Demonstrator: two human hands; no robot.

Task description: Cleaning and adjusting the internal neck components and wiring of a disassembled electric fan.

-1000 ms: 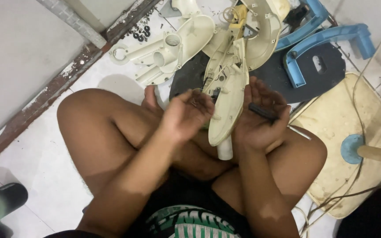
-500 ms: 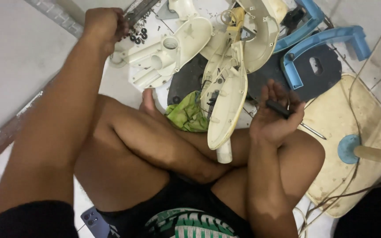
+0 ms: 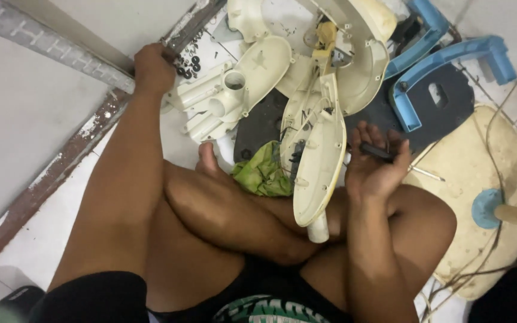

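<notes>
Right hand [image 3: 373, 167]: centre right of frame, palm up, fingers loosely curled around a dark screwdriver [image 3: 384, 157]; its metal shaft points right.
Cream housing shell [image 3: 317, 161]: centre of frame, leaning on the crossed legs, just left of the right hand.
Green cloth [image 3: 263, 173]: beside the foot, touching the shell.
Left hand [image 3: 152, 67]: upper left of frame, fingers closed over small black screws and washers [image 3: 188, 63] on the floor; whether it grips any cannot be told.
Blue frame [image 3: 444, 66]: upper right.
</notes>
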